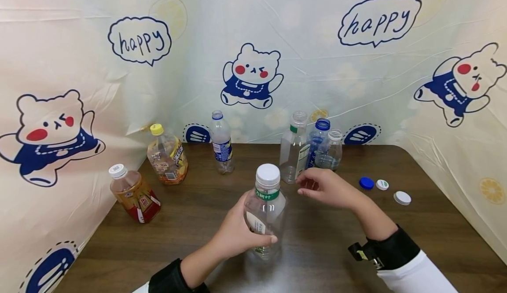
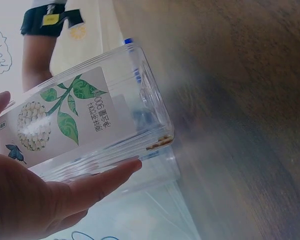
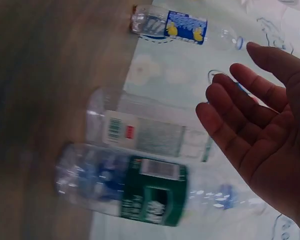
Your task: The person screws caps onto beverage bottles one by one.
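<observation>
Left hand [image 1: 237, 231] grips the white-capped clear bottle [image 1: 273, 214].
The bottle's body lies between thumb and fingers. The right hand [image 1: 326, 187], fingers relaxed and slightly bent, is farther right, near an uncapped bottle [image 1: 290, 156]; a blue cap [image 1: 366, 183] lies right of that hand.

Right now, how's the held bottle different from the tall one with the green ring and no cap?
The held bottle has a white cap; the tall bottle has an open top. The left grip wraps round the held bottle, while the tall bottle stands on the table. The held bottle is in front; the tall bottle farther back. Both are clear with green rings.
</observation>
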Demonstrator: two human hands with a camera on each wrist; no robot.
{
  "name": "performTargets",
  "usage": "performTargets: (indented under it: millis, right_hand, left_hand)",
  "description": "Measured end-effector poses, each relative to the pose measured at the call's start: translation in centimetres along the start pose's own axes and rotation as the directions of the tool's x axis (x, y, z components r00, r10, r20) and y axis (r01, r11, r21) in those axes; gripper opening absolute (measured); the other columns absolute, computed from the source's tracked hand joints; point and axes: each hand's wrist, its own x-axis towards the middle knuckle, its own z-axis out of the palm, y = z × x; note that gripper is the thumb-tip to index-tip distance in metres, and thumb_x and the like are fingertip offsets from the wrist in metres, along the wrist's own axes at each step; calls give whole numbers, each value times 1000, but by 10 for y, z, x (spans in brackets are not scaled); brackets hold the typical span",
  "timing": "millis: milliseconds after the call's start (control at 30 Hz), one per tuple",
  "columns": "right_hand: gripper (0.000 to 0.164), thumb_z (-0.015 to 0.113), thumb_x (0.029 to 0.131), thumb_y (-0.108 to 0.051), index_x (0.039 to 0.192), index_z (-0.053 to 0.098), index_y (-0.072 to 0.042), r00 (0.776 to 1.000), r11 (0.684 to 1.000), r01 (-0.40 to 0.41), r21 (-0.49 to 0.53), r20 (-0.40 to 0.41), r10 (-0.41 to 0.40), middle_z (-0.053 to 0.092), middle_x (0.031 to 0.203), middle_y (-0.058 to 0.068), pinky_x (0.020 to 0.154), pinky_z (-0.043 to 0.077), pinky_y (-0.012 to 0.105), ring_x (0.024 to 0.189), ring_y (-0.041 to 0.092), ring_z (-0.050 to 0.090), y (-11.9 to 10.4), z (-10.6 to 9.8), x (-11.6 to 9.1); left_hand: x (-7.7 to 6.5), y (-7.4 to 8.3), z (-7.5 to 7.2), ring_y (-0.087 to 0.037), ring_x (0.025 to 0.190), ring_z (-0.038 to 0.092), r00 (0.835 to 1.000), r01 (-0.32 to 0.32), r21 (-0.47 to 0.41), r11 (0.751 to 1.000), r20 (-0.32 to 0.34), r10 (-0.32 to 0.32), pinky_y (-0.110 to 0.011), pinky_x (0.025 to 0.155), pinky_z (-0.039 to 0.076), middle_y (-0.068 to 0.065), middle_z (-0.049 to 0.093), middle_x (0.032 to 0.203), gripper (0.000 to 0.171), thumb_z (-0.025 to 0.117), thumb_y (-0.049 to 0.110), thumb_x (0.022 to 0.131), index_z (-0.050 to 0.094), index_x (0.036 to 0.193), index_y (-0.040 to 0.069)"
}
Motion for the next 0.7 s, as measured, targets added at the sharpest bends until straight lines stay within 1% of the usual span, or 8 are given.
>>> performTargets:
  millis: [33,133,333,567,700]
  right_hand:
    - [18,73,89,-17,104,67,-8,1000,1000,-10,3,-7,10,64,91,-5,72,56,35,81,11,57,2,3,-2]
    - [20,73,89,-18,104,67,-7,999,999,-41,10,-26,42,64,92,-3,71,56,32,82,12,58,10,13,-9]
    - [21,73,89,-19,105,66,-6,996,997,-65,51,-53,68,66,94,5,71,56,32,83,13,59,22,28,-22]
    - [25,72,90,-21,106,66,-3,995,993,-95,70,-38,98,64,93,-1,71,55,31,83,13,60,32,40,-32]
    - [25,72,90,-22,105,66,-3,994,992,-103,74,-30,105,65,94,1,72,55,33,84,16,60,34,42,-33]
  left_hand:
    - [0,0,0,-19,112,56,1000,1,0,1000,-2,-1,-44,93,46,0,57,127,101,93,29,61,37,145,18]
    - [-1,0,-1,-19,112,56,1000,5,-3,1000,-6,-5,-44,93,46,0,57,127,101,93,28,61,37,145,18]
    - [-3,-1,-1,-18,111,57,1000,6,-12,1000,-24,-7,-43,93,45,1,58,126,101,93,27,60,39,144,18]
    - [-4,-5,-2,-20,110,57,1000,15,-32,999,-25,-16,-43,91,47,0,58,127,101,93,28,60,38,144,18]
    - [-5,-7,-5,-21,111,56,999,29,-39,999,-40,-31,-44,92,46,-2,57,127,101,94,26,61,37,144,18]
